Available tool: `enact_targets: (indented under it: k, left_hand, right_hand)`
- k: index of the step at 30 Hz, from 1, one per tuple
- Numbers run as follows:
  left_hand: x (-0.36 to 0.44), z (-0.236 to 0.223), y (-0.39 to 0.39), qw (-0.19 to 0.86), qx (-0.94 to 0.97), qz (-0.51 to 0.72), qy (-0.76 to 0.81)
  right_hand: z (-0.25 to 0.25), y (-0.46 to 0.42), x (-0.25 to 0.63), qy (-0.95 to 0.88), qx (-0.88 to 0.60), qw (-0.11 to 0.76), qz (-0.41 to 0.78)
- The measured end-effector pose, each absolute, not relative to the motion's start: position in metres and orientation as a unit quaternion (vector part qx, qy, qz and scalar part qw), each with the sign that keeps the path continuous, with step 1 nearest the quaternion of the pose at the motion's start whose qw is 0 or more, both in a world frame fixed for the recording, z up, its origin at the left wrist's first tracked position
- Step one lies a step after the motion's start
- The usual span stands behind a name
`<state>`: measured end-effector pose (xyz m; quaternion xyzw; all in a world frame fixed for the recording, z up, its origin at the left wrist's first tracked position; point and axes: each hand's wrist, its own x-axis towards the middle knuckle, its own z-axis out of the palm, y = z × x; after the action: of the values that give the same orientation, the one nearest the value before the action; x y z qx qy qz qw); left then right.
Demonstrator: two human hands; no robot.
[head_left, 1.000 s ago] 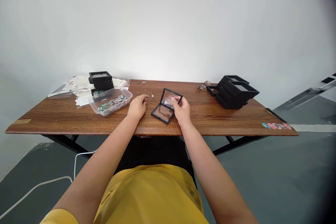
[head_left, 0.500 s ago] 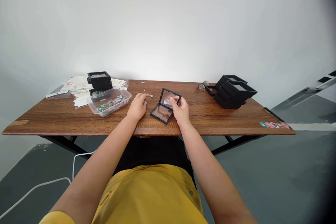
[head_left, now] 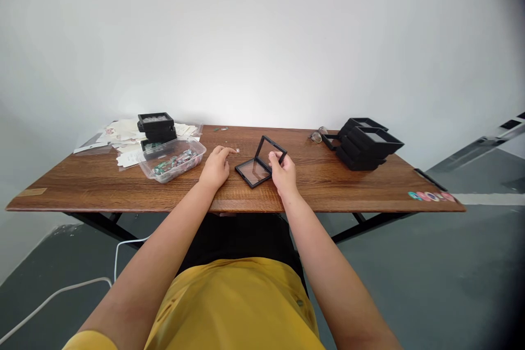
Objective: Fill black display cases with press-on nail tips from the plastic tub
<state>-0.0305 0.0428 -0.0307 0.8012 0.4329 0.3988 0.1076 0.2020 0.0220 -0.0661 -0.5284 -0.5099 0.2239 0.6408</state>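
Note:
A black hinged frame case (head_left: 260, 164) with clear film panels lies open on the wooden table (head_left: 82, 186), its lid tilted up. My right hand (head_left: 282, 171) pinches the lid's near edge with thumb and fingers. My left hand (head_left: 216, 165) rests on the table just left of the case, fingers loosely curled and stretched toward a tiny pale object (head_left: 238, 150) on the wood. Nothing shows in that hand.
A clear plastic tub (head_left: 173, 160) of small coloured pieces sits left of my hands, with stacked black cases (head_left: 157, 128) and papers (head_left: 123, 134) behind it. Another stack of black cases (head_left: 363, 143) stands at the right, small round stickers (head_left: 429, 196) near the right corner.
The case has shifted slightly away from me and its lid stands more upright. My right hand stays on the lid; the pale piece seen inside earlier no longer shows. My left hand barely moved.

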Motion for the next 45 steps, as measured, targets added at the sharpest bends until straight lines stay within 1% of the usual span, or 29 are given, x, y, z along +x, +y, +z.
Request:
enact_targets:
  k: [8,15,24,29,34,38,40,42,44,45]
  left_hand:
    - [-0.03,-0.03,0.044,0.114,0.789,0.446,0.406]
    - [-0.026,-0.032,0.041,0.149,0.767,0.505,0.367]
    - [-0.017,-0.026,0.037,0.222,0.703,0.608,0.295]
    - [-0.009,-0.009,-0.005,0.274,0.657,0.649,0.267]
    - [-0.008,0.034,-0.077,0.318,0.633,0.664,0.239]
    - [-0.006,0.066,-0.119,0.365,0.618,0.676,0.168]
    - [-0.007,0.073,-0.131,0.377,0.622,0.668,0.159]
    - [-0.009,0.075,-0.138,0.41,0.621,0.65,0.15]
    - [-0.014,0.075,-0.141,0.481,0.625,0.602,0.123]
    - [-0.017,0.074,-0.141,0.526,0.628,0.564,0.103]
  right_hand:
    - [-0.064,0.02,0.205,-0.523,-0.513,0.636,0.244]
    - [-0.059,0.015,0.199,-0.572,-0.478,0.601,0.29]
    - [-0.056,0.012,0.201,-0.557,-0.492,0.621,0.251]
    - [-0.056,0.011,0.198,-0.536,-0.498,0.638,0.238]
    - [-0.051,0.006,0.197,-0.511,-0.5,0.668,0.208]
    - [-0.041,-0.009,0.192,-0.465,-0.497,0.718,0.145]
    - [-0.035,-0.027,0.186,-0.446,-0.483,0.746,0.108]
    - [-0.026,-0.052,0.178,-0.449,-0.455,0.764,0.093]
    - [-0.014,-0.081,0.171,-0.489,-0.415,0.756,0.129]
    - [-0.007,-0.095,0.17,-0.523,-0.391,0.739,0.167]
